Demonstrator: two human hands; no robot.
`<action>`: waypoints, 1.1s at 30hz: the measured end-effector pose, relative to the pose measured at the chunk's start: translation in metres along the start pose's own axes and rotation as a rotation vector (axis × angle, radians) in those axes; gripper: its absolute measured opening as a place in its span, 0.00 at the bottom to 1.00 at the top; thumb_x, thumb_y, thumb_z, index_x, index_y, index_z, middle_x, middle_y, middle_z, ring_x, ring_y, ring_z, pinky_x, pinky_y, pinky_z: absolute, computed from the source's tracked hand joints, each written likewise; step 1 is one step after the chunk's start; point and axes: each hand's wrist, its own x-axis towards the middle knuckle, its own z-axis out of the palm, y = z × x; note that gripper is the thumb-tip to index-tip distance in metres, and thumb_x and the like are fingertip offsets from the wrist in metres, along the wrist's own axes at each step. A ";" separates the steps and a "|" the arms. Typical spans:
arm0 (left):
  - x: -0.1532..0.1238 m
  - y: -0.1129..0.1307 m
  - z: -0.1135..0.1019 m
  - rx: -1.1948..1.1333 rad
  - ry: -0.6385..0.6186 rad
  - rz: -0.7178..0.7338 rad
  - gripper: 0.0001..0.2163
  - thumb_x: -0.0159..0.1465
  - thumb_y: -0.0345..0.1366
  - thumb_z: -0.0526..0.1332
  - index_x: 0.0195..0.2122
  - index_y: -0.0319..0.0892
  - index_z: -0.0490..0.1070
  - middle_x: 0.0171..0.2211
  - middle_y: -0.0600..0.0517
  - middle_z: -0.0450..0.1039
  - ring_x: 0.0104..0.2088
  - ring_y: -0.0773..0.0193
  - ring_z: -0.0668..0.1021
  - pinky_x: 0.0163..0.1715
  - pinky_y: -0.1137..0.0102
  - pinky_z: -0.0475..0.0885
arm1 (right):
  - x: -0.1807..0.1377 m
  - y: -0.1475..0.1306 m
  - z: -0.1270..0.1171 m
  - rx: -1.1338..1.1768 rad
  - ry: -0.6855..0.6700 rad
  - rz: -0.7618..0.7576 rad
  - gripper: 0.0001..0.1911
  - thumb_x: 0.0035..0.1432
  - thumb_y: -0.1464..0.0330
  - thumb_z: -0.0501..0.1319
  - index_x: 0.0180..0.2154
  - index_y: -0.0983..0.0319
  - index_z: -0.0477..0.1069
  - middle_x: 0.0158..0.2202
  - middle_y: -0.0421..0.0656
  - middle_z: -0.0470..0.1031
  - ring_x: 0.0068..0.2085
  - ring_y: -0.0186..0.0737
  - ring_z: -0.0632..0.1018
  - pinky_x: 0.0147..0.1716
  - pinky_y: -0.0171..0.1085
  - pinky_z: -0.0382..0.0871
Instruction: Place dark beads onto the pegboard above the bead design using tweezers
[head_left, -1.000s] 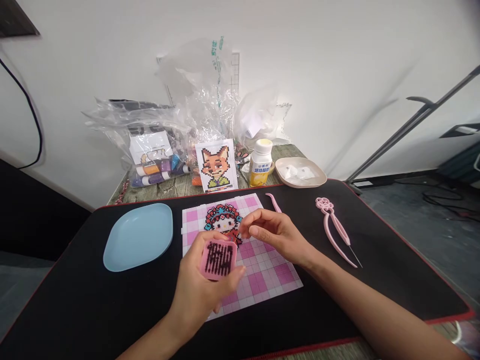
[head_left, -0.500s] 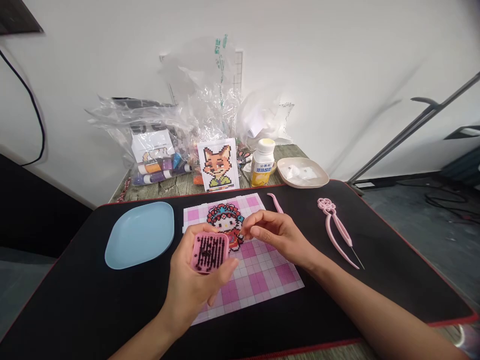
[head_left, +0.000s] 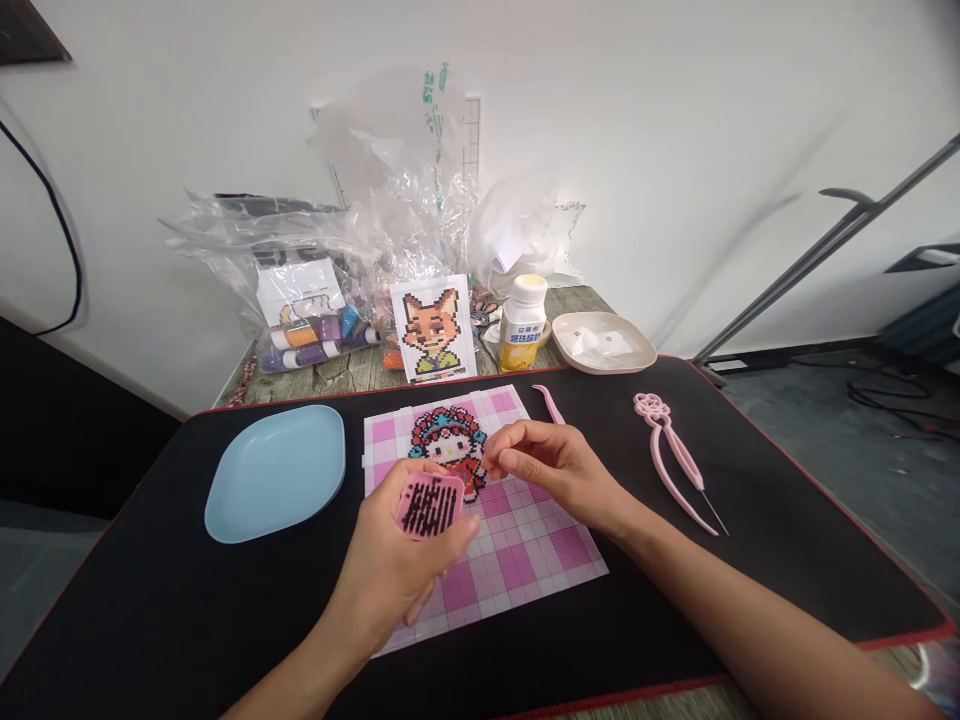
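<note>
My left hand [head_left: 397, 560] is closed around a small pink bead tray [head_left: 429, 505], gripping it by its sides. Black beads [head_left: 431, 508] lie in the tray, mostly lined up in its grooves, a few loose. My right hand [head_left: 555, 465] hovers over the pegboard with its fingers loosely curved and parted from the thumb; I see nothing in it. Under both hands lies a pink-and-white checked pegboard [head_left: 517, 560]. On its upper part is a bead figure [head_left: 448, 440] with a red and blue headdress, partly covered by my hands.
A blue plate [head_left: 277, 475] lies at the left of the black mat. Pink tweezers [head_left: 551, 403] and a pink flower-handled tool with a needle tip [head_left: 679, 460] lie right. Behind stand a fox picture [head_left: 433, 330], a yogurt bottle [head_left: 523, 325], a beige dish [head_left: 604, 342] and bead bags [head_left: 315, 310].
My left hand has moved slightly right and up and tipped the tray, and more of the beads sit in rows. My right hand has hardly moved.
</note>
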 end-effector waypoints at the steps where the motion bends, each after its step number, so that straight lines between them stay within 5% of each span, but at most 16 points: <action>1: 0.000 0.000 0.000 -0.007 0.001 0.008 0.16 0.53 0.41 0.67 0.38 0.46 0.62 0.16 0.66 0.63 0.07 0.83 0.54 0.05 0.86 0.49 | 0.000 0.000 0.000 -0.002 0.000 0.002 0.10 0.58 0.61 0.64 0.34 0.62 0.74 0.33 0.41 0.75 0.34 0.32 0.75 0.38 0.37 0.74; 16: 0.001 0.002 0.000 0.021 0.122 0.101 0.16 0.50 0.40 0.69 0.36 0.46 0.64 0.20 0.64 0.65 0.07 0.81 0.56 0.04 0.83 0.51 | 0.000 0.000 0.001 0.008 0.004 -0.004 0.09 0.57 0.61 0.64 0.33 0.62 0.74 0.32 0.40 0.75 0.33 0.32 0.75 0.38 0.36 0.73; 33: 0.000 0.001 0.002 0.026 0.111 0.134 0.16 0.52 0.39 0.68 0.37 0.46 0.63 0.20 0.64 0.64 0.08 0.82 0.57 0.05 0.84 0.52 | 0.000 0.000 0.002 0.012 -0.010 0.007 0.08 0.58 0.63 0.64 0.34 0.61 0.74 0.33 0.40 0.75 0.34 0.31 0.75 0.38 0.36 0.72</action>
